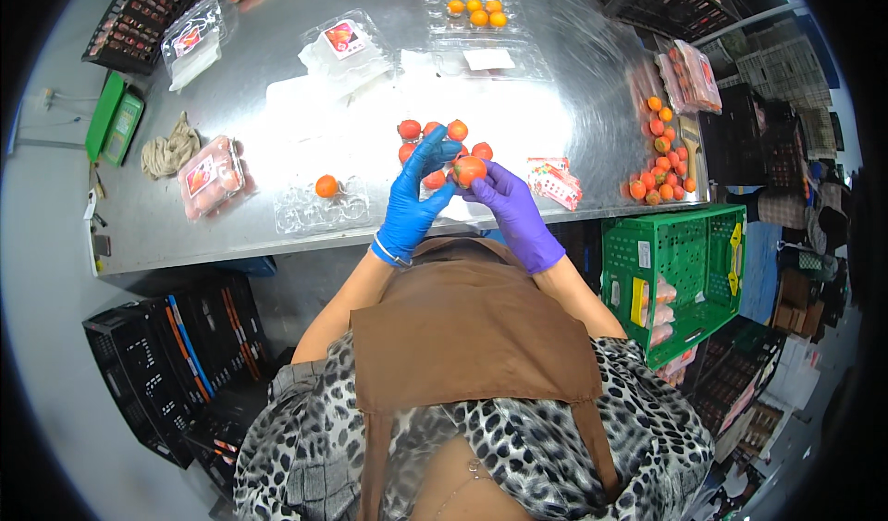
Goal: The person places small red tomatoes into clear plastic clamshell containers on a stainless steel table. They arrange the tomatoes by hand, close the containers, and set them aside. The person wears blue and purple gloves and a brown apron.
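Note:
My right hand (512, 212), in a purple glove, holds a red-orange tomato-like fruit (470, 171) in its fingertips above the metal table. Beside it, my left hand (415, 198), in a blue glove, has its fingers spread, the thumb close to the fruit; whether it touches is unclear. Several red fruits (409, 130) lie beyond and beneath my hands, partly hidden. To the left, one orange fruit (327, 186) sits in a clear plastic tray (291, 209). Printed cards (555, 182) lie right of my hands.
Farther back stands a clear clamshell with orange fruits (431, 18). Loose fruits (662, 164) and a brush (690, 143) lie at the table's right end. At left are a filled pack (208, 178), a cloth (170, 148) and a green device (123, 127). A green crate (628, 237) stands below right.

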The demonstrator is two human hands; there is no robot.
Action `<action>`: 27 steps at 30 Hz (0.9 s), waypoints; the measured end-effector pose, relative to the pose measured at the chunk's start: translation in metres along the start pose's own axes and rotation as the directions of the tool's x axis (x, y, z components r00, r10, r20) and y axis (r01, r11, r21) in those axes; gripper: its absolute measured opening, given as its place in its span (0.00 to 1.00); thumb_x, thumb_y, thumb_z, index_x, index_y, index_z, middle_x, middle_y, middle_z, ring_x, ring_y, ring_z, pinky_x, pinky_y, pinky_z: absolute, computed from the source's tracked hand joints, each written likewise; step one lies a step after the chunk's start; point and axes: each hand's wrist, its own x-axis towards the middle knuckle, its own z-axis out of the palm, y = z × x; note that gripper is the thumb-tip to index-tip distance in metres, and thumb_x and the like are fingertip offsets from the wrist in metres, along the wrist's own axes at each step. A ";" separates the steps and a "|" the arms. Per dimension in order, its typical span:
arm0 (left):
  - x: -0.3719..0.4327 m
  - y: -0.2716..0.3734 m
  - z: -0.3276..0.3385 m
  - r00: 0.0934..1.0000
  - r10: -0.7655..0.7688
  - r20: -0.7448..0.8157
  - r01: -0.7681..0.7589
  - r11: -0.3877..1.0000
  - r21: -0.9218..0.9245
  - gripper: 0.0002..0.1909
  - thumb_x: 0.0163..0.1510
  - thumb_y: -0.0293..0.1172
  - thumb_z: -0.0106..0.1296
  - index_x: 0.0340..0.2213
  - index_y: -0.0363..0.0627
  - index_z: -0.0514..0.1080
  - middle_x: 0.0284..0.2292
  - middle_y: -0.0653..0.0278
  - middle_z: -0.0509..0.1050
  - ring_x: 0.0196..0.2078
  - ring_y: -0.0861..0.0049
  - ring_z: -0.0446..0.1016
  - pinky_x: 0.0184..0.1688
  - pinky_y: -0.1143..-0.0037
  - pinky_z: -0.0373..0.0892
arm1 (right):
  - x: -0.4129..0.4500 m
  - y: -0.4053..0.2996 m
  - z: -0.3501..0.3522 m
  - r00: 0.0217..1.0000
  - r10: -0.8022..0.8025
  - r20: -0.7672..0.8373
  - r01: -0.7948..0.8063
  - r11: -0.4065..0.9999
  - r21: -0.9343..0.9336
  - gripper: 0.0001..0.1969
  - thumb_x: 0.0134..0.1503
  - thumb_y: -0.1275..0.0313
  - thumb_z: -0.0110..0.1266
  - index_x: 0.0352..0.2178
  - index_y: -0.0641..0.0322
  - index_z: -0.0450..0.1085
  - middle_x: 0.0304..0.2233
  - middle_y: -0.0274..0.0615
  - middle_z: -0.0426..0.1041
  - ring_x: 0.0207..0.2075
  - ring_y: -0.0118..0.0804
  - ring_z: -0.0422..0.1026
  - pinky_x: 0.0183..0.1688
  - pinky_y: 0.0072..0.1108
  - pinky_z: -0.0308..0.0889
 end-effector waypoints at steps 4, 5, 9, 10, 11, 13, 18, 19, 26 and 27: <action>-0.002 -0.009 0.002 1.000 -0.020 -0.001 0.020 0.998 0.065 0.25 0.61 0.29 0.55 0.59 0.46 0.67 0.54 0.60 0.73 0.57 0.73 0.70 0.61 0.71 0.64 | -0.003 -0.004 0.004 1.000 0.008 0.008 -0.008 0.999 -0.032 0.21 0.62 0.65 0.59 0.53 0.65 0.67 0.46 0.38 0.76 0.48 0.27 0.73 0.54 0.22 0.66; -0.002 -0.008 0.006 1.000 -0.011 -0.001 0.011 0.993 0.117 0.23 0.61 0.30 0.55 0.58 0.45 0.69 0.53 0.60 0.73 0.56 0.73 0.71 0.60 0.71 0.65 | -0.003 -0.003 0.007 1.000 -0.004 0.001 0.004 0.999 -0.035 0.20 0.62 0.66 0.58 0.52 0.64 0.68 0.46 0.38 0.76 0.48 0.27 0.73 0.54 0.22 0.66; -0.002 -0.007 0.017 0.993 -0.109 -0.037 0.112 0.990 0.088 0.20 0.63 0.32 0.52 0.56 0.44 0.70 0.51 0.59 0.76 0.53 0.74 0.73 0.57 0.73 0.67 | -0.001 0.004 0.004 0.999 -0.009 -0.040 0.007 0.998 -0.054 0.18 0.62 0.69 0.58 0.52 0.63 0.68 0.45 0.38 0.76 0.47 0.26 0.73 0.53 0.21 0.67; -0.002 -0.007 0.016 0.996 -0.086 -0.028 0.088 0.991 0.105 0.20 0.64 0.33 0.51 0.56 0.43 0.71 0.51 0.59 0.76 0.53 0.74 0.73 0.57 0.73 0.67 | -0.001 0.003 0.004 0.999 -0.013 -0.038 0.011 0.999 -0.050 0.18 0.62 0.69 0.58 0.52 0.63 0.68 0.45 0.38 0.76 0.47 0.26 0.73 0.53 0.21 0.67; -0.002 -0.008 0.015 0.998 -0.063 -0.017 0.065 0.990 0.122 0.19 0.65 0.33 0.49 0.56 0.42 0.71 0.51 0.58 0.76 0.52 0.75 0.73 0.57 0.73 0.68 | -0.001 0.003 0.003 0.999 -0.017 -0.036 0.015 0.999 -0.045 0.19 0.62 0.69 0.58 0.52 0.64 0.68 0.45 0.39 0.76 0.47 0.27 0.74 0.53 0.21 0.67; -0.001 -0.009 0.015 0.999 -0.048 -0.007 0.048 0.991 0.126 0.19 0.67 0.35 0.46 0.56 0.41 0.70 0.51 0.58 0.76 0.52 0.75 0.73 0.56 0.74 0.68 | -0.001 0.003 0.002 0.999 -0.019 -0.032 0.018 1.000 -0.019 0.19 0.62 0.68 0.58 0.52 0.64 0.67 0.45 0.39 0.76 0.47 0.28 0.74 0.53 0.22 0.67; 0.003 -0.010 0.015 0.998 -0.063 -0.004 0.063 0.996 0.056 0.21 0.69 0.37 0.42 0.56 0.39 0.69 0.51 0.59 0.75 0.53 0.76 0.72 0.57 0.74 0.67 | 0.004 0.007 -0.002 1.000 0.012 -0.023 -0.011 0.999 0.036 0.22 0.62 0.63 0.59 0.52 0.65 0.67 0.44 0.40 0.76 0.46 0.32 0.75 0.53 0.24 0.67; 0.004 -0.010 0.015 0.998 -0.069 -0.001 0.069 0.996 0.057 0.21 0.69 0.37 0.41 0.56 0.39 0.69 0.51 0.59 0.75 0.53 0.75 0.72 0.57 0.73 0.67 | 0.005 0.006 -0.002 1.000 0.015 -0.023 -0.015 0.999 0.031 0.22 0.62 0.62 0.59 0.52 0.65 0.67 0.45 0.41 0.76 0.46 0.32 0.75 0.53 0.24 0.67; 0.011 -0.019 0.003 0.993 -0.104 0.048 0.101 0.993 0.055 0.21 0.68 0.36 0.44 0.58 0.41 0.68 0.54 0.59 0.73 0.56 0.74 0.70 0.58 0.74 0.66 | 0.013 0.005 0.000 0.999 0.041 -0.010 -0.041 0.997 0.069 0.26 0.61 0.57 0.58 0.53 0.66 0.66 0.47 0.42 0.74 0.47 0.33 0.74 0.52 0.25 0.67; 0.014 -0.022 0.001 0.994 -0.086 0.070 0.080 0.994 0.080 0.21 0.67 0.34 0.45 0.58 0.41 0.67 0.55 0.59 0.73 0.56 0.75 0.70 0.58 0.74 0.66 | 0.015 0.005 -0.002 0.999 0.050 -0.014 -0.049 0.996 0.075 0.27 0.61 0.56 0.57 0.53 0.66 0.66 0.48 0.42 0.74 0.47 0.33 0.74 0.52 0.25 0.67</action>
